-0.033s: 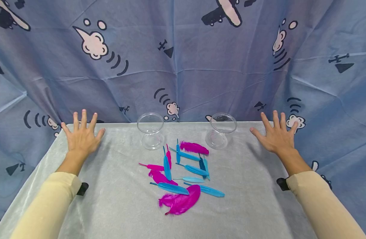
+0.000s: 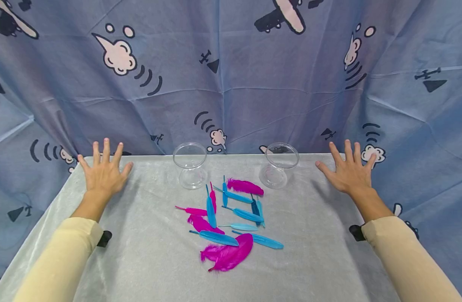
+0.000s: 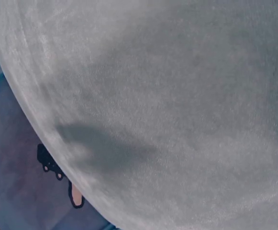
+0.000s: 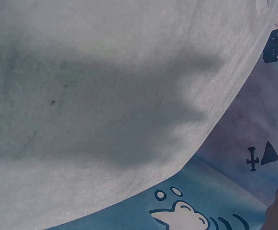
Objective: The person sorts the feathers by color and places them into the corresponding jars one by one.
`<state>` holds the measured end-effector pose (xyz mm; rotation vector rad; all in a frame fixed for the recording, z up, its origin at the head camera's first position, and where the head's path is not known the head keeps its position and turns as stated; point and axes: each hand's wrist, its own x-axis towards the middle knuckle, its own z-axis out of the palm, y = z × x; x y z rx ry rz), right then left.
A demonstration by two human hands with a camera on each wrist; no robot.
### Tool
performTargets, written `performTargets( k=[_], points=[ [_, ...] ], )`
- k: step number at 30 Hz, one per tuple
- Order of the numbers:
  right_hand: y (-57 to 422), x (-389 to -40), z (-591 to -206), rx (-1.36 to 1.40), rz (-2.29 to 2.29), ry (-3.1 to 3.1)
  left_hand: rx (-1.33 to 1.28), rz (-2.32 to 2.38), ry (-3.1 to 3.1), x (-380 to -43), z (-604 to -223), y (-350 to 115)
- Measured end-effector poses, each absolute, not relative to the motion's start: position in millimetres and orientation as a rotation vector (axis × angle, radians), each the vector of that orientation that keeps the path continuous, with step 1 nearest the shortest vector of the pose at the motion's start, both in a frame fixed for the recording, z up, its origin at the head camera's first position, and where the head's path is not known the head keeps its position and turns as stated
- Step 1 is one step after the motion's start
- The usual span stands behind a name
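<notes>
Cream-sleeved, our left hand [image 2: 104, 178] and right hand [image 2: 351, 175] are spread wide; between them, pink and blue feathers [image 2: 245, 214] lie before two clear cups [image 2: 190, 165].

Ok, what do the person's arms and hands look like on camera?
The left sleeve and right sleeve are plain pale yellow, ending short of the ungloved left hand and right hand. A small black piece shows beside each cuff, too little to identify.
</notes>
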<state>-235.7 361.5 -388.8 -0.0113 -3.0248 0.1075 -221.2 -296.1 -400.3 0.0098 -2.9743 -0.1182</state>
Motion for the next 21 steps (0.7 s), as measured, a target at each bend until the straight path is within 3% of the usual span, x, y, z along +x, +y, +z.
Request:
performTargets(
  k=[21],
  points=[
    [350,-231,-376,0.099,0.100,-3.010,-0.060,-0.184,-2.947,-219,-400,-279]
  ],
)
